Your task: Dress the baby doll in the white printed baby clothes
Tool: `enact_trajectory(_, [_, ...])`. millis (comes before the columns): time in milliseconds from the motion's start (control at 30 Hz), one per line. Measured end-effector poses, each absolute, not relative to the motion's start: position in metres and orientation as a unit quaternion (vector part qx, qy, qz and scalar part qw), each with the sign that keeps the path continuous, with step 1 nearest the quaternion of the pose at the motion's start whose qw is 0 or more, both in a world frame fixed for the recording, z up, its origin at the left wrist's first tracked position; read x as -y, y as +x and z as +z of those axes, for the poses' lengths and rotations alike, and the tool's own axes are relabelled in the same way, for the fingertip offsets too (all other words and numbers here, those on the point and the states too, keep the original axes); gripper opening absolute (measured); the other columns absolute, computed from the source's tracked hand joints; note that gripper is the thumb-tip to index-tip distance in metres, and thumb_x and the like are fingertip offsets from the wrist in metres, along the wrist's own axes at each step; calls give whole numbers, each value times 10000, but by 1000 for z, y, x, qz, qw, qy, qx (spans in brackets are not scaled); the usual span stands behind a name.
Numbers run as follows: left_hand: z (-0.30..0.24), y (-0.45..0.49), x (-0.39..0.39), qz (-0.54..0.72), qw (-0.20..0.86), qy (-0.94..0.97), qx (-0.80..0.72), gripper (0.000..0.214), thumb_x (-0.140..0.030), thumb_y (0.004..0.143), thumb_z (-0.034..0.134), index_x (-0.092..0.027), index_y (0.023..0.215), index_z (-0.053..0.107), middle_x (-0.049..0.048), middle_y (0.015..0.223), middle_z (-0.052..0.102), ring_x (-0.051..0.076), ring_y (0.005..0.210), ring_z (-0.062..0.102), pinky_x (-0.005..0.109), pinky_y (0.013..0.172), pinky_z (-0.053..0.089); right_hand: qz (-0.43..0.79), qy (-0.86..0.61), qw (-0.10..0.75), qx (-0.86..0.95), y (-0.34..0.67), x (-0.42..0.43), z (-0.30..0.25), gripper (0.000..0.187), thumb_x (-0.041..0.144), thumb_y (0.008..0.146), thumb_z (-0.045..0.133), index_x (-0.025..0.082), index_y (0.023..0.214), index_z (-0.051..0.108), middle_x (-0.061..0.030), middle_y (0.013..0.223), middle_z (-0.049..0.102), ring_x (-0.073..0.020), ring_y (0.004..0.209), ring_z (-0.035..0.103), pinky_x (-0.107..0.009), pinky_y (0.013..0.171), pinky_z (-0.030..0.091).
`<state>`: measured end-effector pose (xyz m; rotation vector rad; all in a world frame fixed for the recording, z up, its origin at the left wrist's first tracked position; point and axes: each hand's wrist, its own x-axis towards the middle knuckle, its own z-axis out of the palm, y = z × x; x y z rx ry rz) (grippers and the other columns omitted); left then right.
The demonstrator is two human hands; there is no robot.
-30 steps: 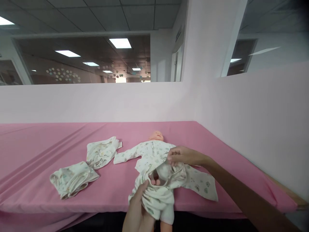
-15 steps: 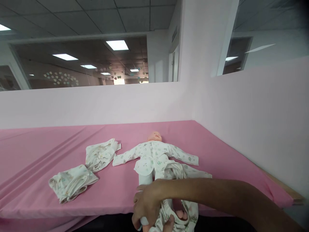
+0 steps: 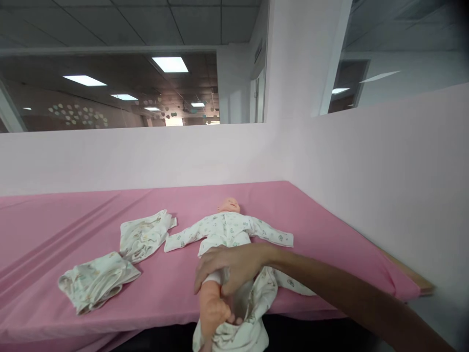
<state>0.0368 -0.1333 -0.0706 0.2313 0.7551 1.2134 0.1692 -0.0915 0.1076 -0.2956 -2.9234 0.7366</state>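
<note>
Doll leg [image 3: 210,299], near side: lay clamped in right hand [image 3: 234,264], left hand [image 3: 235,320] at bunched garment [image 3: 249,341], closure unclear; gentle, steady support seemed best.

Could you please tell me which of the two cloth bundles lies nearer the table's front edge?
The left bundle; the other bundle lies farther back, nearer the doll's head.

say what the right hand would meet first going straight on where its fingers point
Probably the pink sheet, past the doll's leg under the right hand; depth is hard to judge.
</note>
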Motion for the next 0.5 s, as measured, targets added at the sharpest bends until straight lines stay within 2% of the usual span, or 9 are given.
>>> enact_trajectory(200, [-86,30,116,551,762,32,-337,336,-458,902,511,-250,714,696,6,478,595,155,584,676,198,536,529,197,-85,65,974,172,96,99,380,153,721,694,201,1097,670,-13,1108,646,-181,1098,532,-289,994,354])
enact_trajectory(367, [-94,34,121,547,770,19,-328,342,-498,870,558,-250,672,682,-10,436,574,130,470,624,171,451,473,209,-56,20,976,171,88,93,358,226,753,668,241,1110,648,-4,1133,627,-183,1141,527,-320,1009,353])
enact_trajectory(500, [-85,45,118,540,771,-8,-338,380,-528,879,535,-249,670,686,-27,373,520,106,405,590,143,414,431,221,-43,37,974,177,84,93,342,217,753,670,241,1093,646,7,1130,631,-168,1143,516,-315,1032,332])
